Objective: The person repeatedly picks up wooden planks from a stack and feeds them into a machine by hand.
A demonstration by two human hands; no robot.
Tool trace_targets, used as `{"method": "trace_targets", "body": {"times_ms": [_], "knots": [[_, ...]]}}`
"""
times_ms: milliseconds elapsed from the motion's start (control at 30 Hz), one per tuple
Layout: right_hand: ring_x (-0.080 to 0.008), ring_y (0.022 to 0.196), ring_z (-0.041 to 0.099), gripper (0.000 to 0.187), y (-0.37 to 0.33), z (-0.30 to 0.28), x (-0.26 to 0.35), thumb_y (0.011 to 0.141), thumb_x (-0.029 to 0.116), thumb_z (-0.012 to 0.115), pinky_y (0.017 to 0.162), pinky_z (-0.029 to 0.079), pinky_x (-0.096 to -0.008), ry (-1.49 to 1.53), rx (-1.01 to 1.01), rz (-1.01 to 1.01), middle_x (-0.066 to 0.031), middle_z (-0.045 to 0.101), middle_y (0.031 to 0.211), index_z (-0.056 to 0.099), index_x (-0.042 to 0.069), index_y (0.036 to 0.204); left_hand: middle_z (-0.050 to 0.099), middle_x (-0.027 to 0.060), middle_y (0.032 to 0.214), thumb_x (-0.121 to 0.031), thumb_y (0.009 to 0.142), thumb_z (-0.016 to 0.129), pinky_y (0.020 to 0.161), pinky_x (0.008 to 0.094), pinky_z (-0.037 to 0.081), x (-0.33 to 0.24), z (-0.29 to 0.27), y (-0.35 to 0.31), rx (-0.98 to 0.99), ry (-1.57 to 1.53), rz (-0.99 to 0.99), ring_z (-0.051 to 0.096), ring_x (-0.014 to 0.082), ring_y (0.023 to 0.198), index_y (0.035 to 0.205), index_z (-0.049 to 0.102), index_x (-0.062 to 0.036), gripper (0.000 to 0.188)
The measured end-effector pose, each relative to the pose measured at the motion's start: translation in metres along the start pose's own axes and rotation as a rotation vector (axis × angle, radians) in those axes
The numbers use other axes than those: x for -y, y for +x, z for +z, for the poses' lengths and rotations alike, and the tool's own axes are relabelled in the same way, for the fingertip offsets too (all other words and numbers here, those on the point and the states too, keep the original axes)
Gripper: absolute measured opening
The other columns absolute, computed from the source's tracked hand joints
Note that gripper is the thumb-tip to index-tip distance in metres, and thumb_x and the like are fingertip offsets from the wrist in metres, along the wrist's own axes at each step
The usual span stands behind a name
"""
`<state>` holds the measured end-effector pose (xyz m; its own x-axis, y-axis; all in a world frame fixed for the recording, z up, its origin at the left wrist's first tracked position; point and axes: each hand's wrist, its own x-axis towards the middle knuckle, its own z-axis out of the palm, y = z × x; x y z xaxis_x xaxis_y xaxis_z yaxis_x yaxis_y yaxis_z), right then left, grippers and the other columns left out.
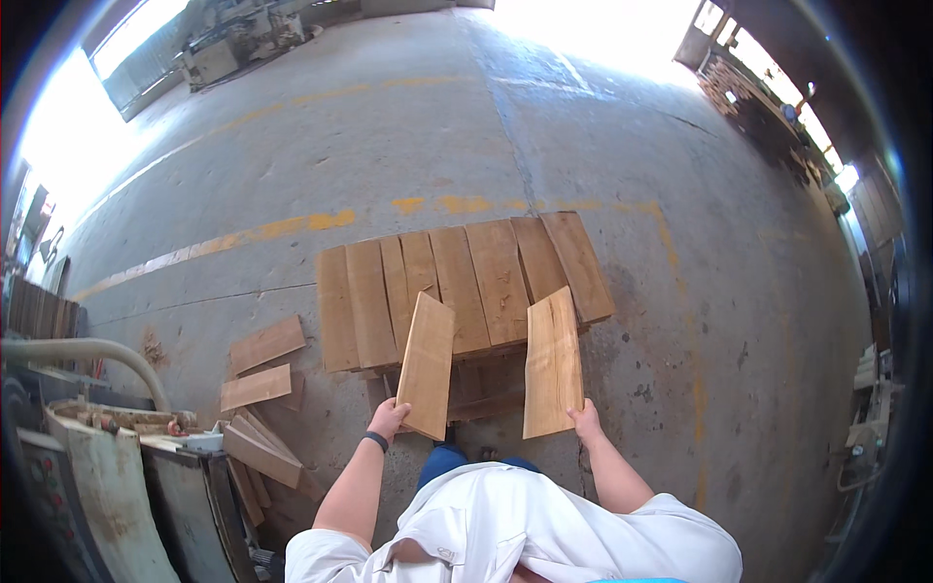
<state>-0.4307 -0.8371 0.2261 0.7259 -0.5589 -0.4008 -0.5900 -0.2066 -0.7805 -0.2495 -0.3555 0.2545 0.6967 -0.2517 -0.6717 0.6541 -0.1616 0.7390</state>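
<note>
My left hand (390,417) is closed on the lower outer edge of a light wooden board (428,364), which tilts up in front of me. A second board (552,364), with a streaky grain, is gripped at its lower right edge by my right hand (585,424). The two boards are apart, with a gap between them. Just beyond them a low stack of boards (365,301) rests on the floor, its top layer laid side by side. The far ends of both held boards overlap the stack's near part in view.
Loose board offcuts (258,389) lie in a heap on the floor at left. Beside them stands a machine (117,486) with a pale hose (97,352). Yellow lines (292,228) mark the concrete floor. Timber piles (753,107) and equipment (865,428) line the right side.
</note>
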Motion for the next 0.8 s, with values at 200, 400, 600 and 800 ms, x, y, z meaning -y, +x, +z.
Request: {"method": "trace_targets", "body": {"times_ms": [200,400,600,800], "knots": [[-0.0204,0.091,0.064,0.030,-0.008,0.019,-0.003,0.092,0.010,0.067,0.084,0.051,-0.0361,0.097,-0.009,-0.006,-0.0118,0.067,0.103,0.057,-0.004,0.117,0.069,0.0075,0.103,-0.015,0.094,0.064,0.076,0.0370,0.059,0.051,0.011,-0.108,-0.138,-0.254,0.030,0.069,0.0185,0.087,0.116,0.059,0.0021,0.028],[-0.0187,0.101,0.063,0.035,-0.059,0.015,0.025,0.093,0.010,0.066,0.089,0.050,-0.0344,0.499,0.297,0.020,-0.0106,0.066,0.111,0.055,-0.003,0.123,0.068,0.0067,0.105,-0.013,0.093,0.068,0.078,0.0338,0.058,0.108,0.036,-0.225,-0.407,-0.376,0.134,0.068,0.0178,0.090,0.121,0.059,0.0018,0.033],[-0.0155,0.108,0.062,0.046,-0.130,0.022,0.072,0.095,0.018,0.068,0.094,0.049,-0.0315,0.617,0.726,0.011,-0.0067,0.064,0.122,0.051,0.000,0.134,0.068,0.0077,0.111,-0.010,0.091,0.069,0.081,0.0338,0.060,0.153,0.036,-0.330,-0.541,-0.747,0.347,0.069,0.0186,0.095,0.122,0.057,-0.0004,0.034],[-0.0130,0.108,0.062,0.049,-0.189,0.070,0.132,0.094,0.020,0.070,0.092,0.051,-0.0294,0.557,1.069,-0.007,-0.0040,0.064,0.121,0.049,0.002,0.135,0.068,0.0089,0.112,-0.009,0.093,0.067,0.084,0.0335,0.059,0.178,0.020,-0.407,-0.719,-0.871,0.509,0.069,0.0196,0.097,0.121,0.056,0.0002,0.032]]}}
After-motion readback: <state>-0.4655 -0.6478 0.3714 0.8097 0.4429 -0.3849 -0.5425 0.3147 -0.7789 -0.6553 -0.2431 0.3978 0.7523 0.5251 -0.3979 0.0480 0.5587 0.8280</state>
